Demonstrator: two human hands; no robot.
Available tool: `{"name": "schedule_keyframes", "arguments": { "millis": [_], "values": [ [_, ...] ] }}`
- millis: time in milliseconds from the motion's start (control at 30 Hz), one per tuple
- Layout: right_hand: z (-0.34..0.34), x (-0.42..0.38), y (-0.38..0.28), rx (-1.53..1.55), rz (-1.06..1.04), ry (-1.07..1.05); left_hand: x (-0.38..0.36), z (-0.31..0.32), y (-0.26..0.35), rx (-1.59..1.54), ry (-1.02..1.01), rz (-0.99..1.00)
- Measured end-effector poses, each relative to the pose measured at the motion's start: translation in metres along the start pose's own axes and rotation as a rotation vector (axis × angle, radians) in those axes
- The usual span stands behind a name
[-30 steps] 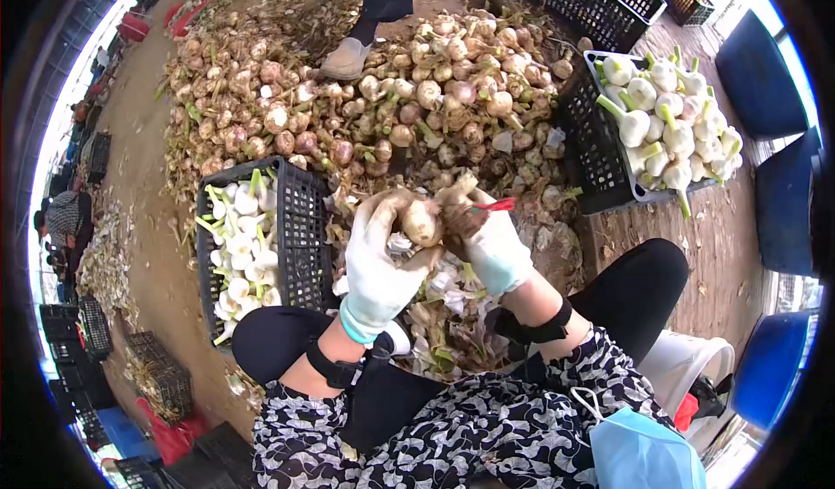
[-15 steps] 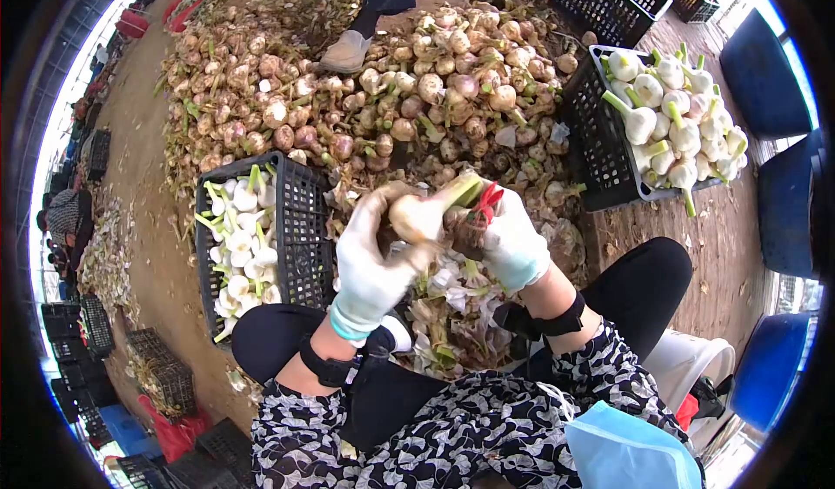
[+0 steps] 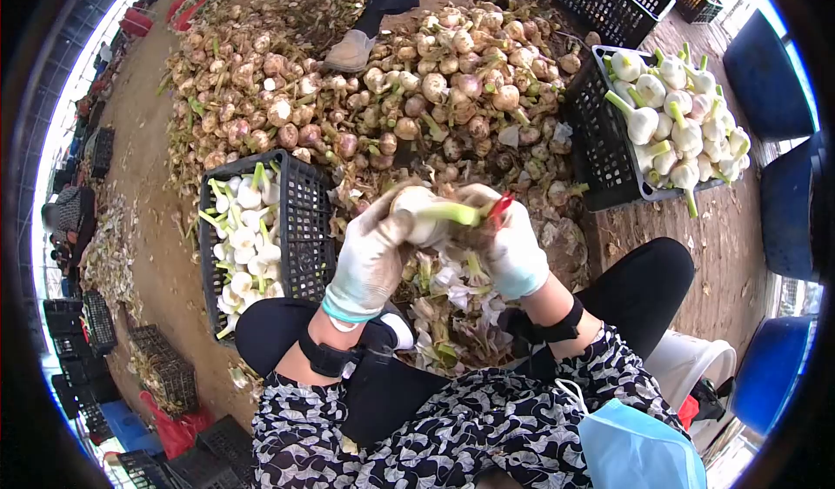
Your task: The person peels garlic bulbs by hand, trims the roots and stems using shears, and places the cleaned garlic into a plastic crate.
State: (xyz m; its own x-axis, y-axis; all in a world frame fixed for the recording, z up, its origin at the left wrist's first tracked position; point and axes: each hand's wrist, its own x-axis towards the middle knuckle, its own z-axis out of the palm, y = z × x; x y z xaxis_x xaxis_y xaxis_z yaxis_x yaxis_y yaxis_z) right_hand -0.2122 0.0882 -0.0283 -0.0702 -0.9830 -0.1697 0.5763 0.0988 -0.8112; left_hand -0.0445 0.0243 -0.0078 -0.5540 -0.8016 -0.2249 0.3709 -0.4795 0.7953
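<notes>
My left hand (image 3: 370,250), in a white glove soiled at the fingers, is closed around a garlic bulb (image 3: 410,202). Its cut green stem (image 3: 454,213) points right, toward my other hand. My right hand (image 3: 511,250), gloved too, has a red strip (image 3: 500,205) at its fingers. Those fingers are curled by the stem's end, over something brownish and blurred that I cannot make out. Loose garlic skins (image 3: 452,293) lie on the ground below both hands. Beyond them spreads a large heap of unpeeled garlic (image 3: 470,80).
A black crate (image 3: 304,237) of clean white garlic stands at left, another crate (image 3: 600,137) piled with garlic at right. A person's shoe (image 3: 350,51) rests in the heap. Blue barrels (image 3: 770,76) and a white bucket (image 3: 683,363) line the right side.
The garlic bulb has turned in my left hand, its stem swinging from up-right to nearly level. My right fingers have shifted around the stem's end.
</notes>
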Motion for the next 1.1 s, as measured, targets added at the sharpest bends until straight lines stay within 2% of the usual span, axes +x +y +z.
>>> {"name": "schedule_keyframes", "arguments": {
  "millis": [33,67,100,133,167,200,233,300,333,367,433,467,500,567,600,633,667,700,767,800,833,900,933,967,1033,1067,1100],
  "values": [
    [0.0,-0.001,0.001,0.001,-0.124,-0.088,0.0,-0.005,0.001,-0.265,-0.099,-0.136],
    [-0.001,-0.003,0.001,0.146,-0.045,-0.074,-0.001,-0.01,0.006,-0.341,-0.142,-0.245],
    [-0.004,-0.004,0.002,0.292,0.035,-0.059,0.002,-0.01,0.005,-0.342,-0.14,-0.242],
    [-0.007,-0.002,0.003,0.294,0.034,-0.059,0.005,-0.008,0.002,-0.25,-0.101,-0.166],
    [-0.012,0.003,0.006,0.115,-0.036,-0.094,0.008,-0.006,-0.001,-0.154,-0.065,-0.094],
    [-0.011,0.004,0.004,-0.064,-0.104,-0.123,0.007,-0.001,-0.001,0.041,0.06,0.018],
    [-0.008,0.001,0.0,-0.063,-0.106,-0.119,0.003,0.002,-0.001,0.042,0.057,0.015],
    [0.001,-0.005,-0.009,0.025,-0.015,-0.207,-0.005,0.006,-0.001,0.684,0.071,0.298],
    [-0.007,-0.001,0.004,-0.32,-0.222,-0.183,-0.004,0.004,0.001,0.659,0.092,0.258],
    [-0.015,0.005,0.008,-0.319,-0.218,-0.184,-0.005,0.004,0.004,0.658,0.095,0.256],
    [-0.039,0.026,0.003,-0.091,-0.221,-0.106,-0.007,0.006,0.012,0.122,-0.069,-0.037],
    [-0.057,0.04,0.001,-0.348,-0.151,0.287,-0.008,0.007,0.014,-0.002,-0.118,-0.108],
    [-0.088,0.059,0.034,-0.369,-0.228,0.295,-0.007,0.006,0.013,-0.001,-0.121,-0.102],
    [-0.063,0.032,0.026,-1.139,-0.217,-0.046,-0.006,0.002,0.005,0.078,-0.171,-0.019],
    [-0.054,0.026,0.025,-1.285,-0.03,-0.197,-0.008,0.001,0.011,0.176,-0.154,-0.106],
    [-0.049,0.024,0.021,-1.426,0.15,-0.345,-0.004,-0.003,0.012,0.368,-0.153,-0.081],
    [-0.048,0.027,0.011,-1.461,0.189,-0.255,-0.001,-0.01,0.011,0.547,-0.154,-0.035],
    [-0.052,0.029,0.007,-1.277,0.108,-0.12,0.0,-0.015,0.009,0.724,-0.149,0.012],
    [-0.045,0.035,-0.018,-0.955,0.104,-0.196,-0.001,-0.015,0.004,0.682,-0.118,0.035],
    [-0.035,0.033,-0.018,-0.843,0.02,-0.125,-0.001,-0.014,0.002,0.643,-0.094,0.062],
    [-0.034,0.038,-0.009,-0.802,-0.294,-0.264,-0.002,-0.01,0.004,0.642,-0.098,0.061],
    [-0.017,0.035,-0.001,-0.598,-0.083,-0.153,-0.003,0.0,0.012,0.329,-0.167,-0.061],
    [-0.022,0.037,-0.007,-0.512,0.028,-0.215,-0.004,-0.002,0.014,0.36,-0.126,-0.064],
    [-0.028,0.035,-0.01,-0.466,0.141,-0.174,-0.004,-0.003,0.014,0.363,-0.125,-0.064],
    [-0.031,0.034,-0.013,-0.394,0.024,-0.134,-0.003,-0.006,0.01,0.37,-0.096,-0.041],
    [-0.032,0.028,-0.015,-0.233,0.081,-0.124,-0.002,-0.006,0.009,0.365,-0.074,-0.032],
    [-0.022,0.023,-0.021,-0.233,0.085,-0.123,-0.001,-0.008,0.006,0.362,-0.072,-0.034]
  ]
}}
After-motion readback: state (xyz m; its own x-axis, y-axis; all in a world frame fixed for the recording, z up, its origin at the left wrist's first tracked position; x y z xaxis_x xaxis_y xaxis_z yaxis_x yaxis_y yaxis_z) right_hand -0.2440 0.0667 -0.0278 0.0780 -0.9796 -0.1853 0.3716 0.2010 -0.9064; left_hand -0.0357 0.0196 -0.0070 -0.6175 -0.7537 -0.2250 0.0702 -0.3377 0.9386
